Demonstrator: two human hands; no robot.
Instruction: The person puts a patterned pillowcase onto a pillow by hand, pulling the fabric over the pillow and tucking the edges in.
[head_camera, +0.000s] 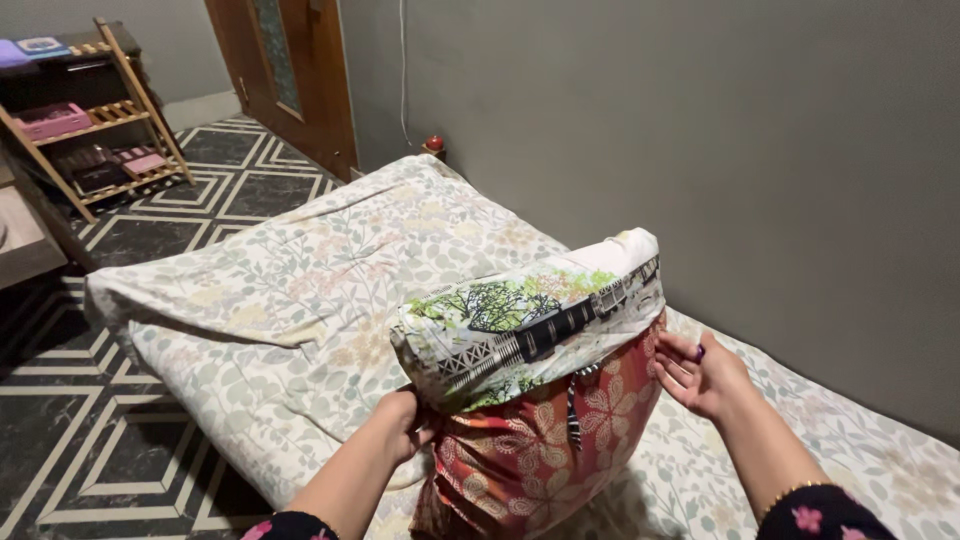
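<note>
A red pillow (530, 450) with flowers stands up on the bed (300, 290). A pillow cover (530, 320) with trees and trains sits over its top half. The left hand (408, 425) is closed on the cover's bottom edge. The right hand (695, 372) pinches the cover's other side with its fingers (672, 350). A wooden shelf (95, 110) stands far off by the door (290, 70).

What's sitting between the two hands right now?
In the head view, the pillow stands between the left hand and right hand: its red floral body below, a tree-and-building printed cover partly over its top.
</note>
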